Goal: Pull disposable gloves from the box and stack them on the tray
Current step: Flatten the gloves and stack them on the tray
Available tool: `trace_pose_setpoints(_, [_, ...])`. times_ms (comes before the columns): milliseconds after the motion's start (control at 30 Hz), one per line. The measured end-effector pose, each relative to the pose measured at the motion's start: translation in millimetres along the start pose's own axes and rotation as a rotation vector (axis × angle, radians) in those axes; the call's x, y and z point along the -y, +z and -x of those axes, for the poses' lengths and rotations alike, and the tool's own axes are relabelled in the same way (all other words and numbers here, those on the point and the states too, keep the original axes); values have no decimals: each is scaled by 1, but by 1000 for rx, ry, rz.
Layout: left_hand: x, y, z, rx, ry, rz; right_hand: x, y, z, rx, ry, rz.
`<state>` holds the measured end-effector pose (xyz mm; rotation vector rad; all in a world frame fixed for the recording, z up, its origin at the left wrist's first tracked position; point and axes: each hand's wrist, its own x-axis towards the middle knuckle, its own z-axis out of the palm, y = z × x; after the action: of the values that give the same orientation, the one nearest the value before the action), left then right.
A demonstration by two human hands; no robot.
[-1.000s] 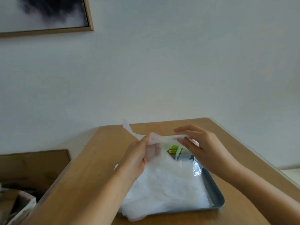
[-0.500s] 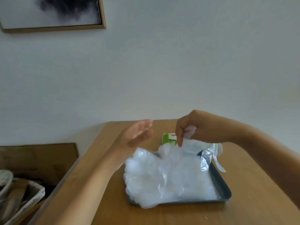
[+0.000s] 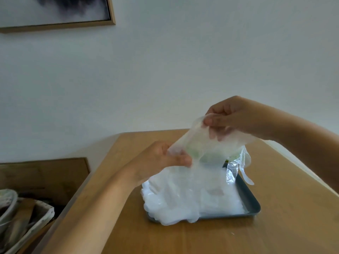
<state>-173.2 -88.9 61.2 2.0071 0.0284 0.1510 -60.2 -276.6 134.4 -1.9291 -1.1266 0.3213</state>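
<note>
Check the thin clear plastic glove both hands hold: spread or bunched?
Spread: the clear plastic glove is stretched between left hand and right hand.

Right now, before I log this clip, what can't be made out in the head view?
Green-and-white glove box: head view, nearly all hidden behind the translucent plastic glove that left hand and right hand pinch.
Grey-blue metal tray: floor covered by the white glove pile; glove count unreadable.
Wood-framed picture: cut off by top and left edges.
Pale woven basket: cut by left edge, contents blurred.
</note>
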Motion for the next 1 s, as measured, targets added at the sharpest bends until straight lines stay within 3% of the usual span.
trace_pose_setpoints(133, [16,-21,-9,69,-111,311,-30,5,-2,-105,141,-287])
trace_pose_setpoints(233, [27,-26,-20,-11,-221,361,-62,21,-1,-132,230,-270])
trace_pose_setpoints(433, [65,-26,-44,-34,-421,-140,-128,56,3,-88,386,-125])
trace_pose_setpoints(667, [73,-32,-52,-161,-616,-743,-157,59,6,14,398,101])
trace_pose_setpoints(733, [63,-28,-49,-347,-544,-975,-159,54,4,50,388,100])
trace_pose_setpoints(833, [45,0,-44,-580,-104,-1011,-161,46,1,120,394,71])
trace_pose_setpoints(900, [35,25,-41,-523,163,-844,-164,42,0,167,416,45])
trace_pose_setpoints(1000, [35,55,-40,-174,307,-733,-166,36,0,238,467,8])
